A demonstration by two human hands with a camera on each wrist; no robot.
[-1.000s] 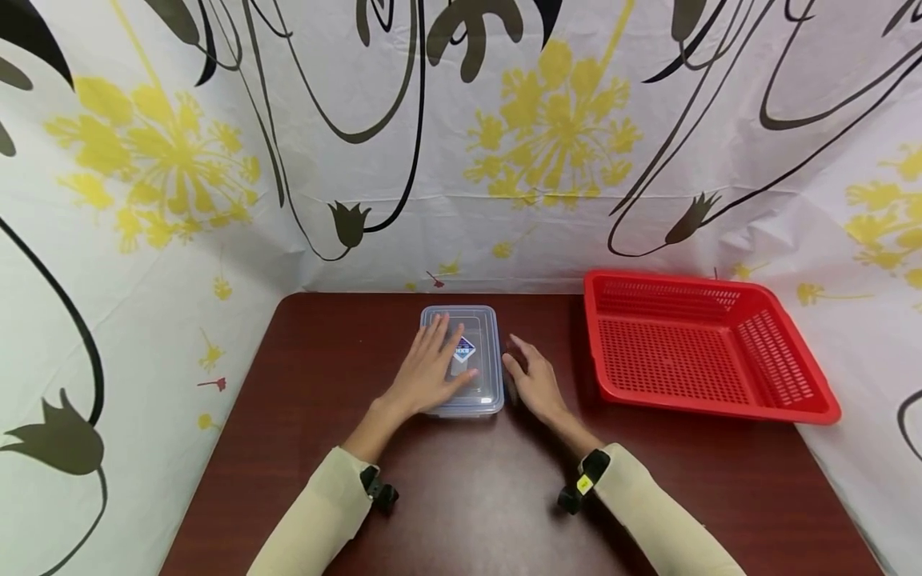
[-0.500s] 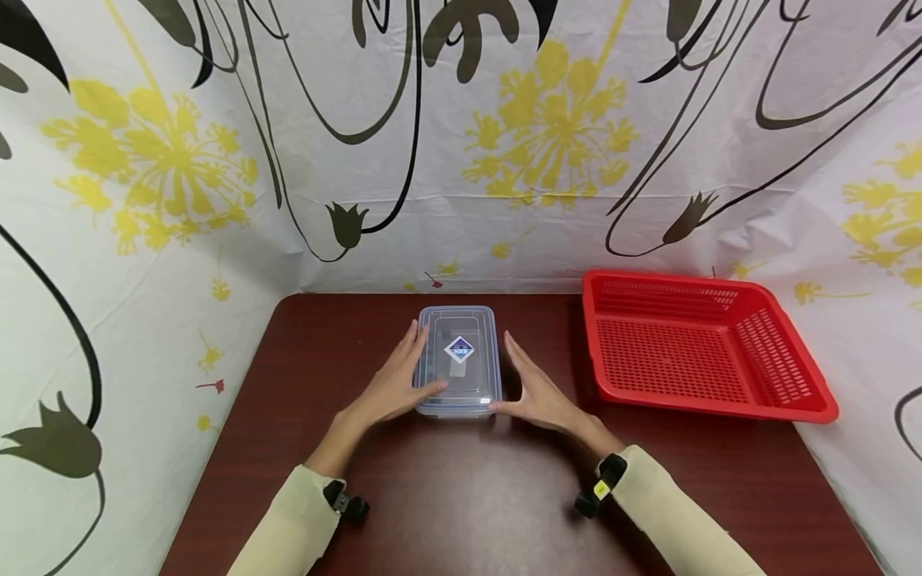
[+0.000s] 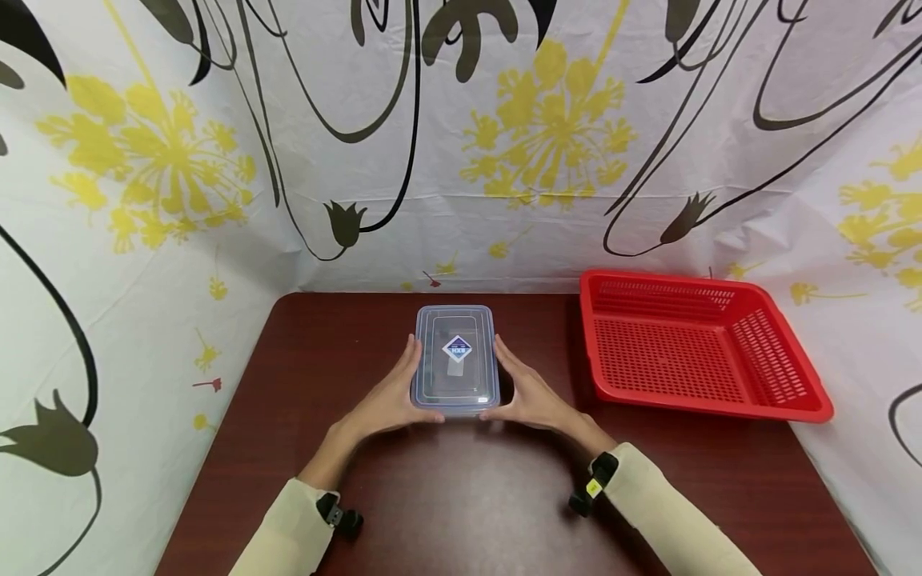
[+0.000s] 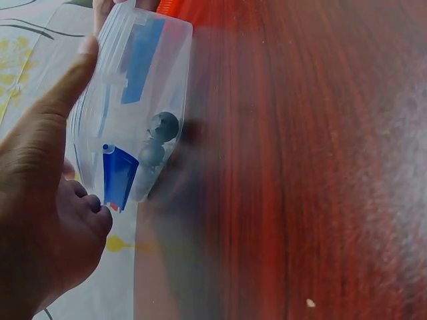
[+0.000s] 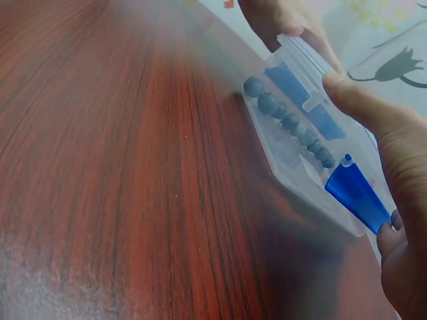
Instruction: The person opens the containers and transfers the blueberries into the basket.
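At the centre of the head view, left hand (image 3: pixel 390 400) and right hand (image 3: pixel 531 398) grip a clear box (image 4: pixel 172 77) on the table (image 3: pixel 446 496), lid (image 3: pixel 457 386) already on, dark balls (image 5: pixel 290 123) showing through; whether blue clips (image 5: pixel 357 198) are fastened is unclear.

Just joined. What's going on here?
Someone has a clear lidded box between both hands: left hand on its left side, right hand on its right, thumbs at the near corners. The lid is on, and the wrist views show dark balls inside. The box is over the table; whether it's lifted slightly, I can't tell. A red basket stands to the right, apart from the hands.
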